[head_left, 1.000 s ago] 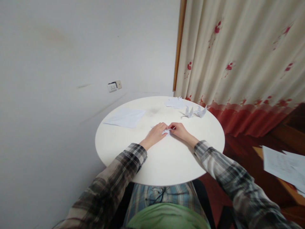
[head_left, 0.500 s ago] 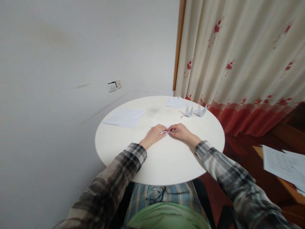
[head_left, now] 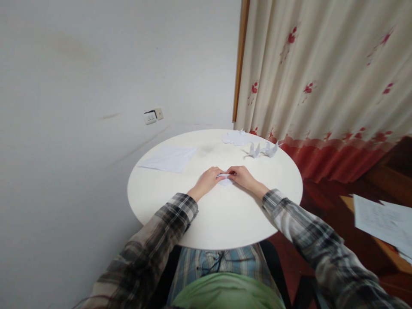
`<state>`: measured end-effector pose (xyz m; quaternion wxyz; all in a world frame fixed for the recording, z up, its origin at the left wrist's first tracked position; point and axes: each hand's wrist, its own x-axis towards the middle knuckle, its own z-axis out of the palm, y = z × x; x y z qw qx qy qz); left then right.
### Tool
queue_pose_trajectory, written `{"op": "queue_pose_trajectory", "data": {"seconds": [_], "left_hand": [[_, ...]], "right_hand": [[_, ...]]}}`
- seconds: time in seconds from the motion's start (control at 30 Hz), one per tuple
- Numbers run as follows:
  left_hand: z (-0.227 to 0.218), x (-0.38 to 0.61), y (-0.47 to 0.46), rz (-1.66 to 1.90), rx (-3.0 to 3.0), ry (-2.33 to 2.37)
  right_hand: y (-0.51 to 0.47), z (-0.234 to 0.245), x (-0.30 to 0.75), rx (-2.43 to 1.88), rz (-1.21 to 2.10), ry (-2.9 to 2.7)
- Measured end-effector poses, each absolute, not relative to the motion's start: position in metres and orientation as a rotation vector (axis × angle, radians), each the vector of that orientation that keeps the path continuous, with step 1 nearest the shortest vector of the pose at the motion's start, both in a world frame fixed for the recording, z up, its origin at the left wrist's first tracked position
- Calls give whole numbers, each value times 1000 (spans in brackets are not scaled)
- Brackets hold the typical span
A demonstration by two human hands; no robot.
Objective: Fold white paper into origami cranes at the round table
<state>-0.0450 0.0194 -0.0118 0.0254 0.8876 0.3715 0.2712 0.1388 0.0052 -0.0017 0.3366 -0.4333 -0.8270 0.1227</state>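
Note:
A small folded white paper (head_left: 226, 181) is between my hands, low over the middle of the round table. My left hand (head_left: 210, 178) is closed on its left side, fingertips pinching the fold. From the right, my right hand (head_left: 243, 176) pinches the same paper, the thumb and fingers bent together. The two sets of fingertips nearly meet and cover much of the upper edge. A pale flap of the paper shows on the near side, below the fingers.
The white round table (head_left: 212, 223) stands by the wall. Two folded paper cranes (head_left: 254, 150) sit at its back right, beside some white paper pieces (head_left: 237, 138). A larger white sheet (head_left: 169, 159) lies at the left. Written papers (head_left: 380, 219) rest on furniture at the right.
More of the folded paper's near flap now shows below my fingers. Both hands keep their hold and have hardly shifted.

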Motion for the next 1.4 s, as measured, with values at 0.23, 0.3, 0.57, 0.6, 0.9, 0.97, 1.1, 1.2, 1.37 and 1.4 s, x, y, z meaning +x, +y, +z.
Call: {"op": "queue_pose_trajectory", "data": {"seconds": [0.23, 0.3, 0.57, 0.6, 0.9, 0.97, 1.1, 1.2, 1.37, 1.4], "left_hand": [[-11, -45, 21, 848, 2653, 1160], [-10, -45, 19, 873, 2639, 1168], [-10, -47, 17, 881, 2703, 1158], [-10, -47, 18, 874, 2720, 1133], [-11, -46, 21, 865, 2690, 1147], [-11, -46, 22, 876, 2685, 1124], [-9, -48, 21, 931, 2618, 1116], [-7, -51, 20, 976, 2547, 1216], [-5, -54, 20, 1040, 2525, 1305], [-5, -55, 20, 1053, 2543, 1295]], "right_hand": [[7, -4, 139, -1139, 350, -2115], [7, -4, 140, -1142, 346, -2112], [3, -4, 143, -1130, 238, -2182], [4, -4, 143, -1125, 214, -2204], [7, -7, 140, -1047, 147, -2264], [7, -7, 141, -1044, 194, -2222], [8, -7, 143, -1088, 295, -2056], [10, -6, 145, -1086, 304, -1998], [13, -7, 146, -1098, 272, -1966], [13, -8, 146, -1100, 266, -1962]]}}
